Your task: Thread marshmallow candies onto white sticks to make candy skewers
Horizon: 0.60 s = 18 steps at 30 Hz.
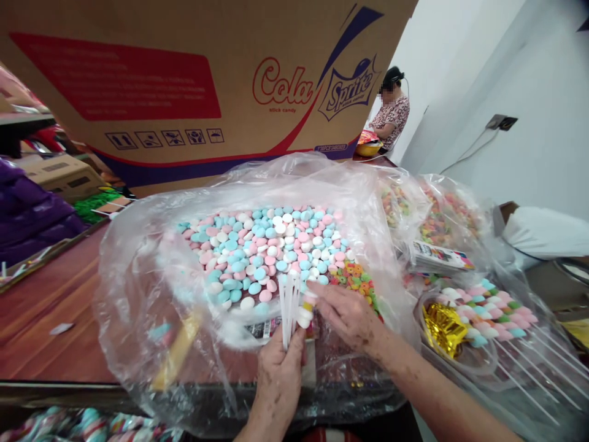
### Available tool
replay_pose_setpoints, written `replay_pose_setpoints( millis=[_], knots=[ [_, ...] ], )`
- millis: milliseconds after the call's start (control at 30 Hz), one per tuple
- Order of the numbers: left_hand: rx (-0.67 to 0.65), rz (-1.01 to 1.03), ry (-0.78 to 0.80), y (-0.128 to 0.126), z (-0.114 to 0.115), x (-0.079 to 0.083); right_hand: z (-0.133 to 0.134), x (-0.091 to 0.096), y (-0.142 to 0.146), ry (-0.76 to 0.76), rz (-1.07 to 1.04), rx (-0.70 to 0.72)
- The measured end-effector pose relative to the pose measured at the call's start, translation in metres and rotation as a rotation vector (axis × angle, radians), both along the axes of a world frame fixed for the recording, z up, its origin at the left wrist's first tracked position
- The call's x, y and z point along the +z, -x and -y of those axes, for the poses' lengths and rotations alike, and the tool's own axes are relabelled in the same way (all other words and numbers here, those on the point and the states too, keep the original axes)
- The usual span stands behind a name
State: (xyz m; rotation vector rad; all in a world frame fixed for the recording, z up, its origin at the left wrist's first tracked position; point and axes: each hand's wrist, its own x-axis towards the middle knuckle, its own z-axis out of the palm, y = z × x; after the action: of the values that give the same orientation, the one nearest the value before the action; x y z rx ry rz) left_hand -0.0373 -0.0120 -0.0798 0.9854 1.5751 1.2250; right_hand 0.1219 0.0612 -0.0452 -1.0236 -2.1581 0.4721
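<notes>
My left hand [281, 362] is closed around a bundle of thin white sticks [289, 304] that stand upright. A short stack of white and yellow candy pieces [305, 314] sits beside the bundle, just above my left thumb. My right hand [347, 316] reaches in from the right with bent fingers, its fingertips at the top of this stack, pinching a pale piece. Behind both hands, a heap of pink, blue and white round marshmallows [260, 245] lies in a clear plastic bag [138, 245]. Small colourful gummy rings [354, 276] lie at the heap's right side.
A large cardboard box [239, 135] stands behind the bag. To the right are a round plastic tub [488, 368] with gold twist ties [442, 328], finished marshmallow skewers [499, 313], a stack of printed cards [437, 258] and bagged gummies [451, 209]. Another person [391, 113] works farther back.
</notes>
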Motion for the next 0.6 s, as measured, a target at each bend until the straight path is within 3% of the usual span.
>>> replay_pose_setpoints(
  millis=[133, 267, 433, 600],
  knots=[
    [0.063, 0.123, -0.026, -0.003, -0.001, -0.005, -0.03, 0.005, -0.013, 0.031, 0.306, -0.239],
    [0.094, 0.162, -0.033, -0.004, -0.002, -0.007, -0.046, -0.003, -0.006, -0.019, 0.644, -0.15],
    [0.064, 0.176, 0.007, -0.003, -0.001, 0.0, -0.04, -0.007, 0.008, -0.064, 0.788, -0.183],
    [0.059, 0.19, 0.015, -0.002, 0.0, 0.003, -0.042, -0.006, 0.0, -0.082, 0.708, -0.127]
  ],
)
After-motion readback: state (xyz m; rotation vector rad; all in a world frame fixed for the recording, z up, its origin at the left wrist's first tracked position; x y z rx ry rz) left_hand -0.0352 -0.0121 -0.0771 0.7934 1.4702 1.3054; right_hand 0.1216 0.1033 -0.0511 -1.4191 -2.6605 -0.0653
